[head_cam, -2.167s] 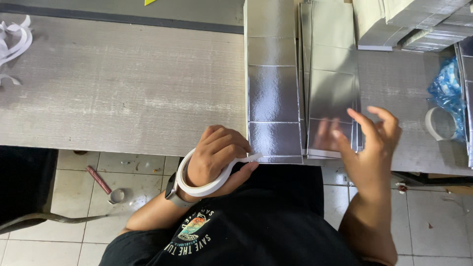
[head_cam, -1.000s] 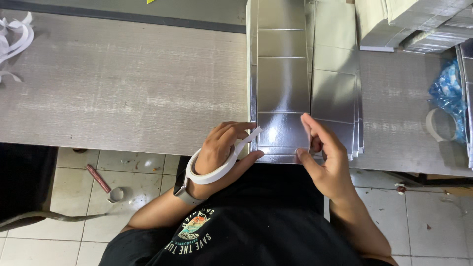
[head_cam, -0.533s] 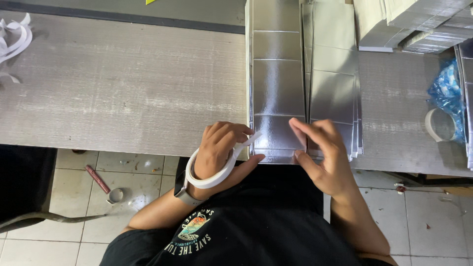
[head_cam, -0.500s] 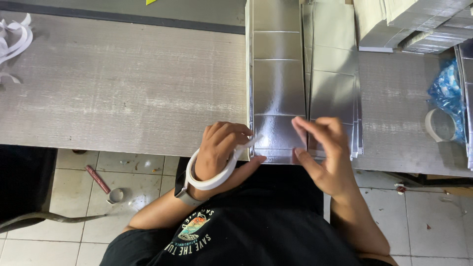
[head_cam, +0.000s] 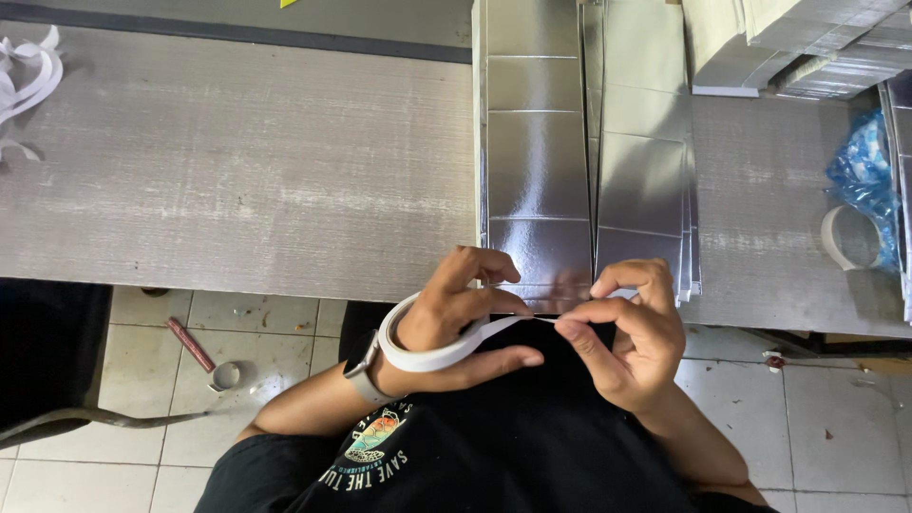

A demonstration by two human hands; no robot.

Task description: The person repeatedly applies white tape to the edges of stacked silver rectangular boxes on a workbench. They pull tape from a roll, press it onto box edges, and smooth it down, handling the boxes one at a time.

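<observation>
Tape roll (head_cam: 418, 353), white and narrow, sits like a bangle around the left hand (head_cam: 454, 309), which leaves the fingers free while the roll feeds off at the near edge of the tabletop (head_cam: 237, 190). A thin strip of it runs from the left thumb and forefinger across to the right hand (head_cam: 632, 328), whose thumb and forefinger are pinched on the free end, so the two hands draw the strip taut between them, just in front of the silver sheet (head_cam: 537, 171). The left fingers are closed on the strip near the roll; the other fingers of both hands curl loosely.

That sheet is long, glossy and mirror-like, creased across into panels, and lies lengthwise away from the person with its near end at the tabletop edge, right by the hands, likely so the strip can meet that end. Just beside it on the right lies a stack of similar foil sheets (head_cam: 646, 180), slightly fanned at the edges. Further right are folded silver pieces piled up (head_cam: 798, 43), a second tape ring (head_cam: 845, 237) and a crumpled blue plastic bag (head_cam: 860, 166). The tabletop is grey with a woven-looking grain. White paper strips (head_cam: 28, 81) curl at its far left. A smartwatch (head_cam: 359, 366) bands the left wrist, above a tiled floor (head_cam: 237, 332).
</observation>
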